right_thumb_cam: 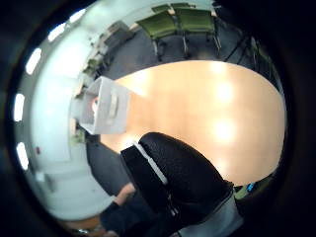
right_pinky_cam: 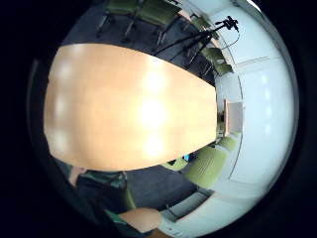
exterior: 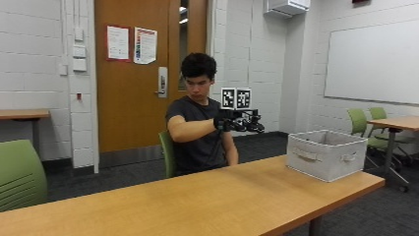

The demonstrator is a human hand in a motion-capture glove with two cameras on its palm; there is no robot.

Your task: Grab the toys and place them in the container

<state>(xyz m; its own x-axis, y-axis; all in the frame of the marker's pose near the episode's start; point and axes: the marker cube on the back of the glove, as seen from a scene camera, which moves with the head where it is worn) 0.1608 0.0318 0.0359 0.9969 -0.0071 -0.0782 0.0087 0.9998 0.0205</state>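
No toy shows in any view. A pale grey fabric container point(exterior: 325, 155) with strap handles stands at the right end of the long wooden table point(exterior: 196, 201). My gloved right hand point(exterior: 237, 124) is raised at chest height above the table's far edge, left of the container and well apart from it. Nothing is seen in its grip. In the thumb side palm view the black gloved thumb point(right_thumb_cam: 173, 180) lies across the picture, with the container point(right_thumb_cam: 106, 106) and bare table top point(right_thumb_cam: 212, 108) beyond it. The little finger side palm view looks down on the table point(right_pinky_cam: 124, 109), the container point(right_pinky_cam: 234, 117) at its end.
The person sits behind the table on a green chair. Another green chair point(exterior: 19, 174) stands at the left. More green chairs point(exterior: 367, 123) and a second table point(exterior: 396, 123) are at the right. A tripod point(right_pinky_cam: 208, 37) stands on the floor beyond the table.
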